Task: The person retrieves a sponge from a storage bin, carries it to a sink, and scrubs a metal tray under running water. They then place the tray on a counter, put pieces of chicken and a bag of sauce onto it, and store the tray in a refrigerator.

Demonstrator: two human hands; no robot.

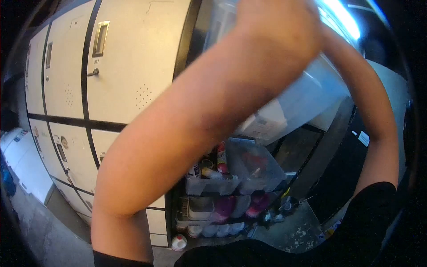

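A large translucent plastic bin (pixel 307 104) is raised and tilted high in front of me, behind my left forearm. A white label or paper (pixel 267 120) shows through its wall near the bottom. My left hand (pixel 280 20) is up at the top edge, in front of the bin, its fingers out of sight. My right arm curves up along the bin's right side; its hand is hidden behind my left wrist or beyond the frame. Below stands another clear bin (pixel 213 186) holding a red spray can (pixel 221 158) and bottles, on top of further clear bins (pixel 231 209).
Cream lockers (pixel 129 58) with black frames line the left. A white jug with a red cap (pixel 179 243) stands on the floor. A black panel (pixel 333 164) rises at the right, near small clutter (pixel 280 211). A bright tube light (pixel 342 18) hangs above.
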